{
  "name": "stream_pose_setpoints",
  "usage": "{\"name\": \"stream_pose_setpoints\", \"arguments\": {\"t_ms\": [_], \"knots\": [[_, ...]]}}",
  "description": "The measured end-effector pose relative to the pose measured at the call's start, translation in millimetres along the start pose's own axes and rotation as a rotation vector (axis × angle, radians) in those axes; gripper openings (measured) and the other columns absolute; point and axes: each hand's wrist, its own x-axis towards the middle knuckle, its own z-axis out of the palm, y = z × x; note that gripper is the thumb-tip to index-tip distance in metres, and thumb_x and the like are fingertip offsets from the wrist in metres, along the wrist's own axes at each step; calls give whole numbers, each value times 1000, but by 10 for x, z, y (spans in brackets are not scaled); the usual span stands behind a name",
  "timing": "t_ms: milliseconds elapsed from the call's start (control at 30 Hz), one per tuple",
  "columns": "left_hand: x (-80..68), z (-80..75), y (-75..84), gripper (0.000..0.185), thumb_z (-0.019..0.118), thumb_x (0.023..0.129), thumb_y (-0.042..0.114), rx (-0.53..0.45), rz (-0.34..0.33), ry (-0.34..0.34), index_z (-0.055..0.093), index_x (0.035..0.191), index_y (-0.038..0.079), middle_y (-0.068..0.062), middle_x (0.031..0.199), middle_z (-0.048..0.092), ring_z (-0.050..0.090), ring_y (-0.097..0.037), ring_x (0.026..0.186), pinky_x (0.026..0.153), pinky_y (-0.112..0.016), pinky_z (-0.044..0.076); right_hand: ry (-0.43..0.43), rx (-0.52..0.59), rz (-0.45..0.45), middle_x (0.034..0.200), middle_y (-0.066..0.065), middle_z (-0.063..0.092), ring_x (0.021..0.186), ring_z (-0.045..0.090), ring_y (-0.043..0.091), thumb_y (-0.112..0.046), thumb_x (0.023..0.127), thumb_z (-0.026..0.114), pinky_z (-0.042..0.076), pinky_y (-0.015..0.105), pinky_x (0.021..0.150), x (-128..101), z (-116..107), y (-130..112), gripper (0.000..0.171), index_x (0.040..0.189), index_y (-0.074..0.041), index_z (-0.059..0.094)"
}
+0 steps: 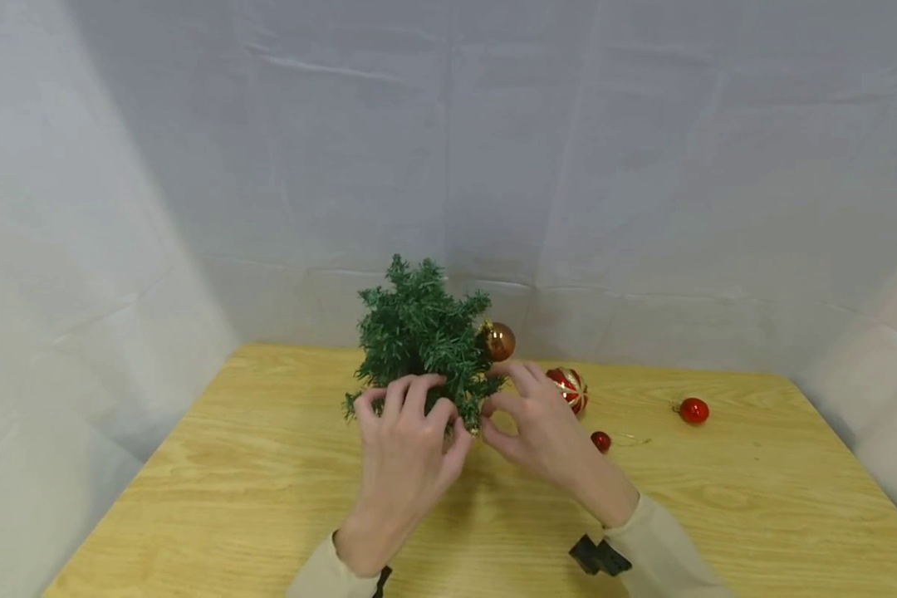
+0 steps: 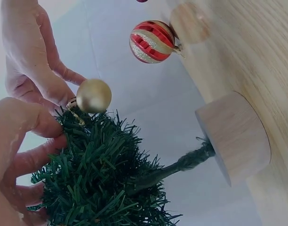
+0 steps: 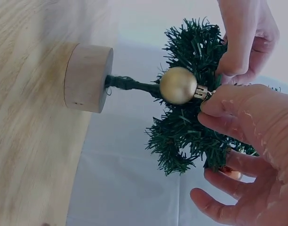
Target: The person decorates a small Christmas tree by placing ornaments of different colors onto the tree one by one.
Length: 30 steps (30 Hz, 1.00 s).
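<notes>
Near the back of the tabletop (image 1: 269, 465), a small green tree (image 1: 422, 336) stands on a round wooden base (image 3: 87, 77), and both hands work at a near branch. The right hand (image 1: 541, 423) pinches the metal cap of a gold ball (image 3: 178, 85) between thumb and forefinger, its grip closed on that cap, the ball hanging just against the needles. The left hand (image 1: 407, 448) curls its fingers into the foliage and holds the branch beside the ball. A copper ball (image 1: 497, 341) already hangs on the tree's right side, and a red striped ball (image 1: 568, 389) and two small red balls, a nearer one (image 1: 601, 441) and a farther one (image 1: 693, 410), lie loose on the wood to the right. The likeliest trouble seems to be the gold ball slipping from so narrow a pinch and rolling away, or its loop missing the branch tip among the thick needles. The tree looks light and top-heavy on its thin stem, so a tug from either hand could tip it or shake the copper ball off. A sweep of the right wrist could also knock the striped ball rolling.
</notes>
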Motion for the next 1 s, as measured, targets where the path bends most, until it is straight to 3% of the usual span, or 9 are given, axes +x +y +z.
{"name": "stream_pose_setpoints", "arguments": {"t_ms": [400,700,1000], "knots": [[25,-6,5,14,70,88,21,-77,-45,25,70,74,18,-4,109,73,65,-28,104,90,-58,42,50,-13,48,118,16,69,111,64,35,-11,82,81,57,49,90,2,12,-19,5,81,-13,76],[11,-23,13,15,72,88,26,-75,-45,-2,71,75,19,-3,110,73,65,-27,106,91,-59,41,50,11,56,119,16,68,112,64,35,-11,81,80,56,51,90,-13,19,-30,7,80,-14,74],[4,-32,-11,12,75,86,25,-117,-41,44,71,76,20,-3,110,73,66,-28,103,91,-60,41,60,52,73,122,16,68,114,64,34,-14,84,80,57,51,91,-39,-20,-34,4,84,-15,75]]}}
